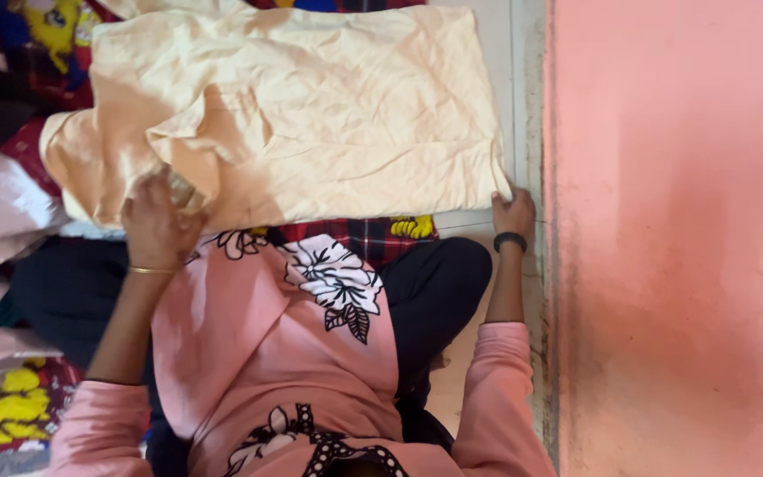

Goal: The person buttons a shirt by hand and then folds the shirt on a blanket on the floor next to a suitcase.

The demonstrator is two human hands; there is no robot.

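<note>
Forearms reach forward from pink sleeves; left hand [159, 225] — fingers curled — grips the near left fold of the cream cloth [311, 106]; right hand [514, 215] pinches its near right corner; cloth spreads farther out, beside the pink wall [682, 221].

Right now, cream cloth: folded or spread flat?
Mostly spread, not neatly folded. The cream cloth lies wide and wrinkled; left hand holds a bunched fold, right hand grips the corner.

A red checked blanket [373, 237] on the floor [487, 53] carries the cream cloth [311, 115].
</note>
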